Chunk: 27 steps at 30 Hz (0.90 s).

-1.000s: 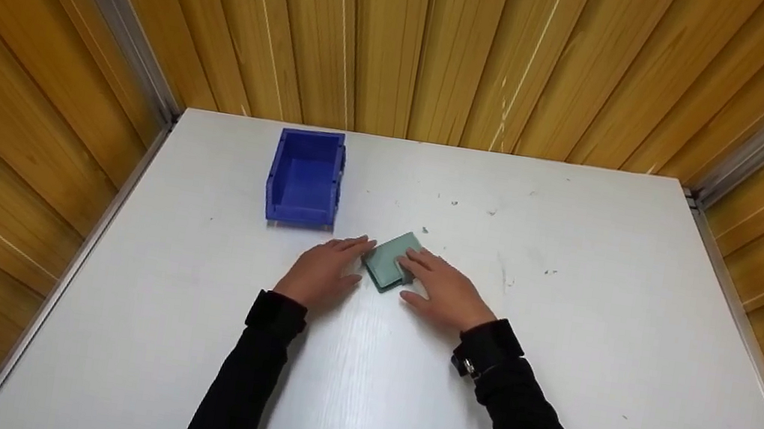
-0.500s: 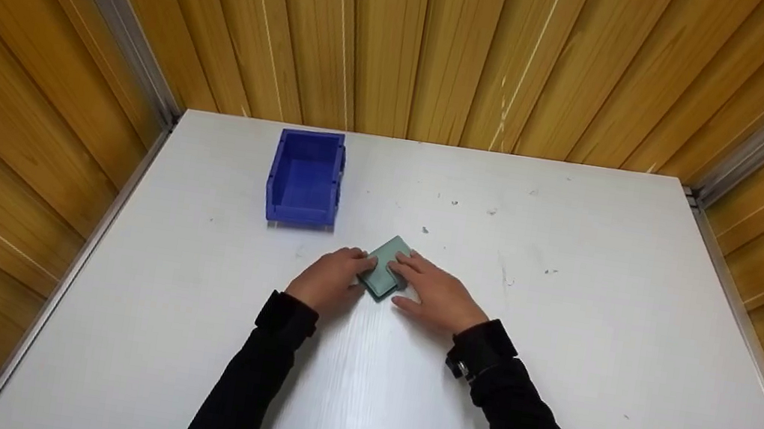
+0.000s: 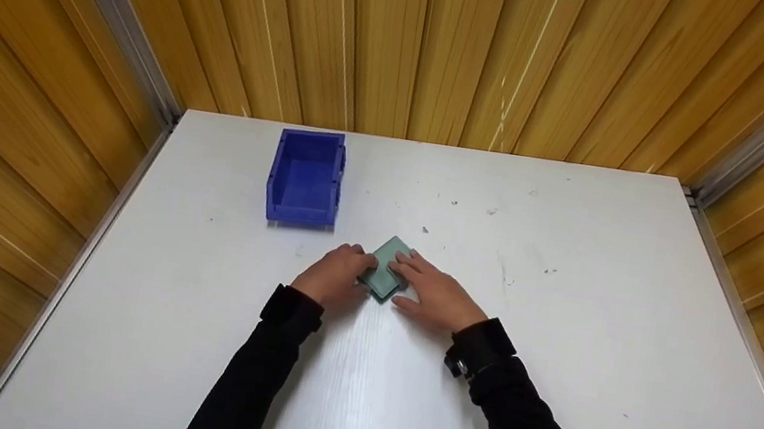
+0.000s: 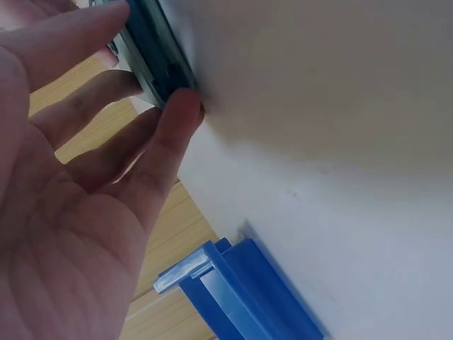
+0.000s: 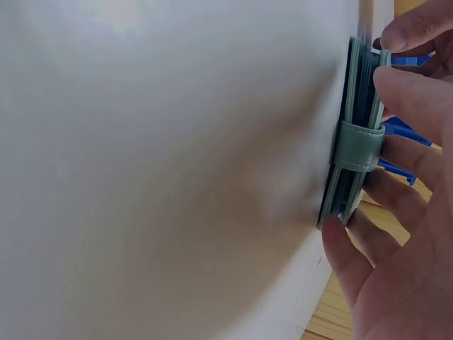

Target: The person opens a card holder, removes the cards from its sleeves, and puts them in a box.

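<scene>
A small pale green wallet [image 3: 391,252] lies on the white table between both hands, turned cornerwise in the head view. My left hand [image 3: 337,274] holds its left side, thumb and fingers bent about the edges. From the right, my right hand [image 3: 441,298] grips it with fingertips over the top cover. In the right wrist view the wallet's closure strap [image 5: 358,146] spans the edge, with dark inner layers showing on both sides of it. The left wrist view shows one end of the wallet [image 4: 157,49] between the left thumb and fingers.
A blue plastic bin [image 3: 301,214] stands on the table [image 3: 561,332] beyond the left hand. Wood-patterned panels [image 3: 452,51] enclose the table at the back and sides. Small dark marks dot the tabletop.
The wallet has shifted slightly left and toward the person and turned a little. The left hand has moved right and taken hold of its left side; the right hand moved slightly left with it.
</scene>
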Each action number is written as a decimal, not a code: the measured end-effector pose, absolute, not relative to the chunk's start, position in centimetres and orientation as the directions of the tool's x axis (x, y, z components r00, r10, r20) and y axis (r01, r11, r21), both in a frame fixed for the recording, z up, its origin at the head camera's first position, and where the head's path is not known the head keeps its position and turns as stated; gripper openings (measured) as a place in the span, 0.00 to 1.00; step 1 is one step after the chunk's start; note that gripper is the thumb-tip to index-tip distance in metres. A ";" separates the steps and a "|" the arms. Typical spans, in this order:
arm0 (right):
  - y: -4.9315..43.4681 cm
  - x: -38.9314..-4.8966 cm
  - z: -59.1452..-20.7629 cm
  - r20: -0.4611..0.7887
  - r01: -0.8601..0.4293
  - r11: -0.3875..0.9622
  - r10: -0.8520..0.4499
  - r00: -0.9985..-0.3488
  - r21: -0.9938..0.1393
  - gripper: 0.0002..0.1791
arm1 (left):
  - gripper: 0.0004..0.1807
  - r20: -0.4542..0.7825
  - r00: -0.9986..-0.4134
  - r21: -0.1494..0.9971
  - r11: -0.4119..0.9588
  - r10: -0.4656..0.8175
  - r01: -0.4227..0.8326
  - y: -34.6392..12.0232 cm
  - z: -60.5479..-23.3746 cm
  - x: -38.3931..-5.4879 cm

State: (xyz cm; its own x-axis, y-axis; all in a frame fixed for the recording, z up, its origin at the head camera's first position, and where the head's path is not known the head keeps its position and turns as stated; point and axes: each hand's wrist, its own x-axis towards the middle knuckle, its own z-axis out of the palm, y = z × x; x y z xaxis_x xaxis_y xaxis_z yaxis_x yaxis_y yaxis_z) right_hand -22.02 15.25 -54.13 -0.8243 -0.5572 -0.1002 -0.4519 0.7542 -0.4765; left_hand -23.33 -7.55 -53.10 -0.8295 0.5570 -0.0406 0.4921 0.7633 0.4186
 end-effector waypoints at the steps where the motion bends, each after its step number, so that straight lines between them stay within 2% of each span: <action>1: 15.3 -22.0 -54.1 -0.102 -0.450 0.752 -0.558 -0.824 -0.481 0.35 | 0.16 -0.047 -0.829 0.432 0.760 0.557 0.486 -7.5 -53.1 -23.4; 9: 14.9 -22.2 -54.1 -0.110 -0.377 0.753 -0.506 -0.855 -0.539 0.29 | 0.20 -0.103 -0.871 0.585 0.737 0.481 0.338 -7.0 -53.8 -23.5; 14: 14.5 -22.5 -54.4 -0.044 -0.423 0.721 -0.530 -0.847 -0.549 0.24 | 0.38 -0.194 -0.892 0.633 0.747 0.409 0.205 -6.3 -53.9 -23.4; 17: 14.4 -22.7 -54.6 0.020 -0.453 0.699 -0.532 -0.846 -0.553 0.21 | 0.44 -0.234 -0.898 0.643 0.752 0.373 0.145 -5.8 -53.8 -23.4; 22: 14.2 -22.9 -55.2 0.100 -0.462 0.698 -0.493 -0.864 -0.547 0.17 | 0.40 -0.218 -0.916 0.638 0.760 0.336 0.127 -5.2 -53.8 -23.4; 27: 13.8 -22.9 -55.0 0.096 -0.448 0.723 -0.472 -0.876 -0.527 0.15 | 0.37 -0.202 -0.930 0.629 0.768 0.306 0.116 -4.8 -53.9 -23.5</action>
